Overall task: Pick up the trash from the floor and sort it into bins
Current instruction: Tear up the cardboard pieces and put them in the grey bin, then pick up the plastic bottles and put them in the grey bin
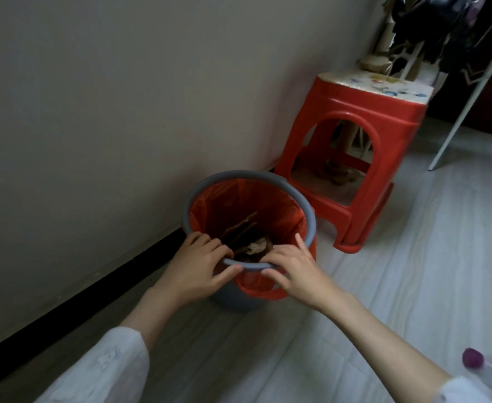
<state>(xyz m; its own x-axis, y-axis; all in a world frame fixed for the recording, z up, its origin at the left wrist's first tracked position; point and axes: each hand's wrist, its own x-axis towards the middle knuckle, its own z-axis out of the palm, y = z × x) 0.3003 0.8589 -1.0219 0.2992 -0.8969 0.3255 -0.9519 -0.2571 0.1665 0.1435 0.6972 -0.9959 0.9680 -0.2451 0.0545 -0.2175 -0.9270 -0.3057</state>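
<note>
Both hands, left hand point(198, 267) and right hand point(292, 270), grip the near rim of the grey round red-lined plastic bin point(303, 203); the clear plastic bottle point(489, 370) lies nearer the right hand.

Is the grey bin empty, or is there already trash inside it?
Not empty. Crumpled paper and brown cardboard pieces lie at the bottom of the grey bin.

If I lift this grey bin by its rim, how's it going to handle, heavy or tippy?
Probably light: the grey bin holds only some crumpled paper and brown scraps at the bottom. The rim looks like stiff plastic, so both hands' grip, left hand and right hand, should hold. The red liner is thin and may slip or bunch.
</note>
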